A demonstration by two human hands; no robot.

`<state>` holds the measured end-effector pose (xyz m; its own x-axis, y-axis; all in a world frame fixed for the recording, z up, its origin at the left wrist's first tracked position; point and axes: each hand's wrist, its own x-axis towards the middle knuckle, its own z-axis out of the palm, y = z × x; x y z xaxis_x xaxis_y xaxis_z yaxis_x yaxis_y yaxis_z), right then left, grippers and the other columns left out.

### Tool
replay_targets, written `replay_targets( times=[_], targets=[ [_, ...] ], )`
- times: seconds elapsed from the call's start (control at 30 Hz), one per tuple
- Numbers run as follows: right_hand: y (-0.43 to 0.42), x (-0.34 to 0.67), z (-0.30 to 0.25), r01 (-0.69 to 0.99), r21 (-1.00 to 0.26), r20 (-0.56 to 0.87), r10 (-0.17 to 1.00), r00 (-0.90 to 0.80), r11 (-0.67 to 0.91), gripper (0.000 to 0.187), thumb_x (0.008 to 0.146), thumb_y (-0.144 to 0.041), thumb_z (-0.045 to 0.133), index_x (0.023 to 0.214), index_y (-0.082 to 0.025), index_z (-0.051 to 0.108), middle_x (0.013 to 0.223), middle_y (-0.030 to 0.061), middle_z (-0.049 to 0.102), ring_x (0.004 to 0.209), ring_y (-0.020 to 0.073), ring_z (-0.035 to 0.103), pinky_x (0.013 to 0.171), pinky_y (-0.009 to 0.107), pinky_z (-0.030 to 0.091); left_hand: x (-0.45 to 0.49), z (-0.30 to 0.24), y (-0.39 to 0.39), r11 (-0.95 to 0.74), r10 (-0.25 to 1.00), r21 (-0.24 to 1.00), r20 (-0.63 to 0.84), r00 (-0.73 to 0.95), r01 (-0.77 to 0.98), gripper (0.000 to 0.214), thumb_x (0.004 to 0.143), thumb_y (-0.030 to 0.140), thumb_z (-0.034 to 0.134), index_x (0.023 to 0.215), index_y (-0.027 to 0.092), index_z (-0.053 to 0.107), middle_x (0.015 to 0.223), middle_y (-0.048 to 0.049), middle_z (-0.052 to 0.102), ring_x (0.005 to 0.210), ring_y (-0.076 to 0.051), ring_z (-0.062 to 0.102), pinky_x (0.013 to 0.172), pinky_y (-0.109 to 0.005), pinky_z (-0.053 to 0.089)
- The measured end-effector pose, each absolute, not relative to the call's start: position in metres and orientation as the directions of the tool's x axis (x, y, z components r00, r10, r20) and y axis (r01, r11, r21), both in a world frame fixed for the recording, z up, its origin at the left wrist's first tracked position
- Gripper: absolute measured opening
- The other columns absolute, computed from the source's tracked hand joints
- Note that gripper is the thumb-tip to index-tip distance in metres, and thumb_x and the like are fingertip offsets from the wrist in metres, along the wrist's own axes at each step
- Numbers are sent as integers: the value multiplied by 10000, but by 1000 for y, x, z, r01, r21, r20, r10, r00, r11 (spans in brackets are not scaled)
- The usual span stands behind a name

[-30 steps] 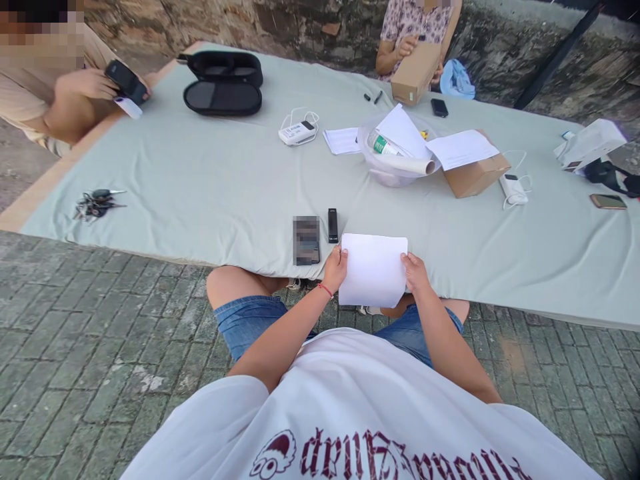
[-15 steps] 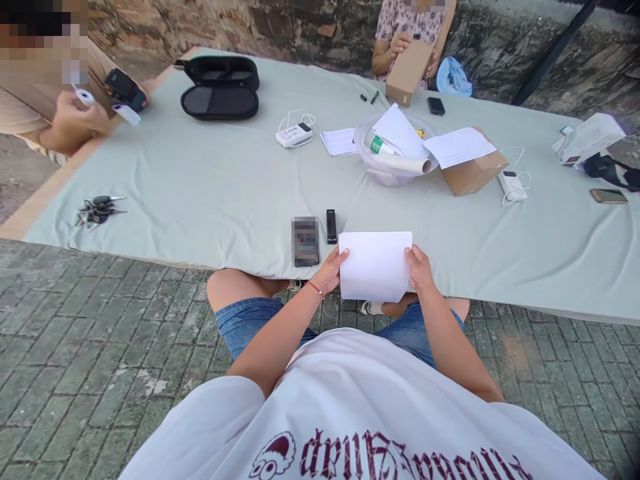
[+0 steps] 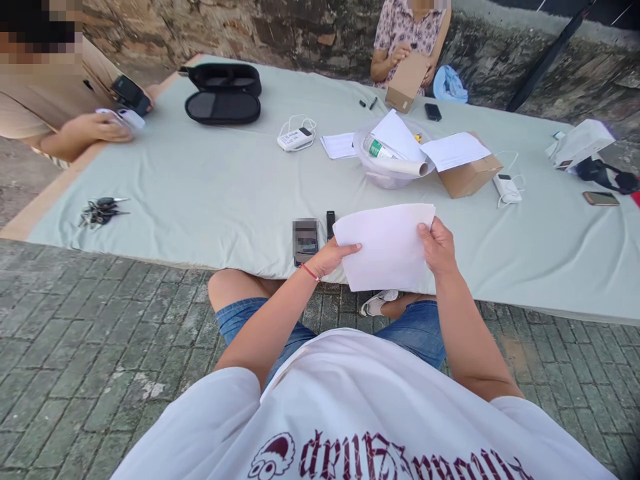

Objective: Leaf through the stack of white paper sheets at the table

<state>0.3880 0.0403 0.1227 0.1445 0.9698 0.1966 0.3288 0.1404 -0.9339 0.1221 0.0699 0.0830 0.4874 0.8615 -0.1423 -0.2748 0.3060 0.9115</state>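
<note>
A white sheet of paper (image 3: pixel 385 250) is held up over the table's near edge, slightly tilted, its upper right corner higher. My left hand (image 3: pixel 334 257) grips its left edge with the thumb lying on top. At the right edge, my right hand (image 3: pixel 438 245) pinches the paper between thumb and fingers. Just beyond my left hand lies a black stapler-like object (image 3: pixel 331 225), partly hidden by the hand and paper. Left of that is a dark, partly blurred phone-like item (image 3: pixel 305 242). Whether the paper is one sheet or several, I cannot tell.
On the cloth-covered table (image 3: pixel 225 187) are a clear bowl (image 3: pixel 387 175) with papers and a roll, a cardboard box (image 3: pixel 467 177), keys (image 3: pixel 103 212), an open black case (image 3: pixel 223 107) and a white power bank (image 3: pixel 296 139). One person sits opposite with a box; another stands left.
Both hands have raised the paper away from me and to the right, tilting it. The right hand has moved farther right and up. The person at left has lowered a hand to the table.
</note>
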Motion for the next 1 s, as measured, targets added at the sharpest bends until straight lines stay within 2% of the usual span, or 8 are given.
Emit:
replay_targets(
  times=[0.17, 0.3, 0.4, 0.53, 0.63, 0.7, 0.83, 1.0],
  targets=[
    [60, 392, 160, 250, -888, 430, 890, 152, 386, 456, 907, -582, 547, 1239, -279, 626, 1130, 49, 685, 1137, 266, 614, 909, 415, 531, 126, 114, 102, 95, 897, 972, 9, 441, -214, 582, 757, 429, 769, 1239, 144, 610, 1133, -108, 699, 1140, -303, 630, 990, -503, 507],
    [64, 396, 161, 209, -883, 456, 874, 170, 420, 438, 908, -566, 562, 1232, -282, 640, 1153, 53, 686, 1205, 270, 589, 953, 435, 516, 126, 114, 111, 10, 889, 992, 49, 455, -126, 509, 808, 411, 721, 1210, 118, 615, 1059, -99, 706, 1124, -297, 628, 955, -471, 525],
    [61, 399, 144, 150, -923, 378, 909, 173, 355, 421, 871, -551, 626, 1185, -273, 666, 1129, 53, 705, 1179, 266, 610, 949, 446, 520, 125, 106, 107, 0, 885, 998, 32, 464, -68, 511, 772, 394, 754, 1179, 111, 631, 1077, -110, 699, 1112, -293, 628, 956, -464, 520],
    [53, 405, 115, 56, -972, 236, 954, 186, 230, 436, 714, -460, 817, 1080, -247, 710, 1095, 46, 730, 1101, 259, 651, 955, 455, 522, 127, 95, 96, 27, 894, 1000, -29, 446, 12, 552, 717, 355, 798, 1184, 110, 633, 1134, -130, 685, 1109, -284, 624, 976, -459, 504],
    [47, 411, 104, -16, -991, 126, 978, 168, 131, 406, 669, -399, 859, 1019, -231, 736, 1070, 44, 744, 1036, 245, 677, 952, 462, 524, 130, 96, 93, 74, 890, 995, -97, 446, 69, 448, 763, 412, 751, 1068, 93, 676, 990, -111, 712, 1011, -284, 650, 897, -437, 538],
    [43, 415, 102, -34, -996, 78, 990, 119, 83, 393, 657, -377, 869, 1000, -228, 748, 1062, 42, 749, 1029, 238, 681, 970, 467, 516, 132, 101, 94, 54, 907, 997, -73, 414, 58, 426, 788, 461, 718, 1008, 97, 695, 932, -94, 720, 985, -279, 653, 879, -424, 543],
    [39, 420, 98, 19, -999, 31, 1000, -5, 31, 424, 660, -372, 864, 1045, -236, 749, 1127, 31, 739, 1109, 246, 654, 1037, 477, 475, 136, 104, 98, -15, 948, 997, 37, 317, -72, 489, 787, 518, 705, 1068, 119, 692, 1041, -106, 730, 1111, -271, 622, 987, -411, 496],
    [39, 417, 80, 228, -969, -120, 988, -97, -96, 396, 755, -479, 769, 1064, -231, 749, 1139, 33, 737, 1079, 263, 662, 1001, 465, 491, 139, 84, 94, 175, 962, 966, -128, 240, -188, 593, 694, 549, 775, 1090, 115, 692, 1075, -142, 736, 1128, -294, 629, 1011, -432, 484]
  ],
)
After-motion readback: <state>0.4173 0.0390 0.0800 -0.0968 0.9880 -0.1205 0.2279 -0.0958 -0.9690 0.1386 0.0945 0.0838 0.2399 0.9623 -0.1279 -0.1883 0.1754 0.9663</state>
